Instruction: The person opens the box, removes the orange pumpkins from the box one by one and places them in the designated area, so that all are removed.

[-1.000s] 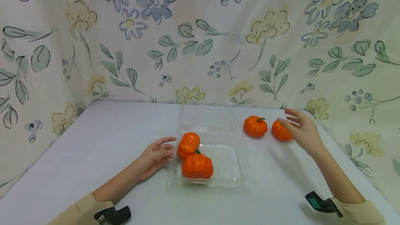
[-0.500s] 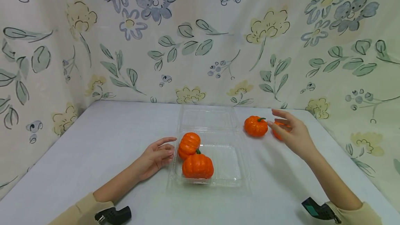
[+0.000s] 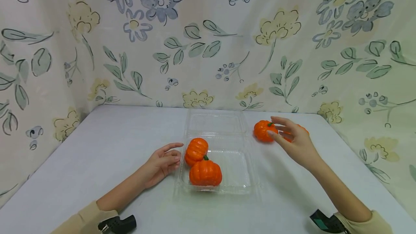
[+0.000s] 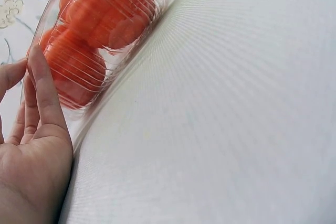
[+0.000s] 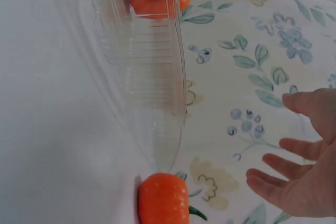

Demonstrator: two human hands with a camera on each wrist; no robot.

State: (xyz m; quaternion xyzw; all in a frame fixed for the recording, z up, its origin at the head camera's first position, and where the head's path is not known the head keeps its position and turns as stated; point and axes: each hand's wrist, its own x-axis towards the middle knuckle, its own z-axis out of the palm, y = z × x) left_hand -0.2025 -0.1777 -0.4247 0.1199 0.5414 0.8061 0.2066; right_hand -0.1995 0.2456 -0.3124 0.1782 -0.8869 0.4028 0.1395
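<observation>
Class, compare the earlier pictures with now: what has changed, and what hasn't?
The right hand has moved left, from the rightmost ribbed orange pumpkin towards the other loose pumpkin, gripping nothing. The left hand stays by the clear plastic box; the two pumpkins inside and the loose pair keep their places.

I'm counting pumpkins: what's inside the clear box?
Inside the clear box are a far pumpkin and a near pumpkin, both at its left. In the head view, the near pumpkin hides part of the far one; what lies beneath both is covered.
</observation>
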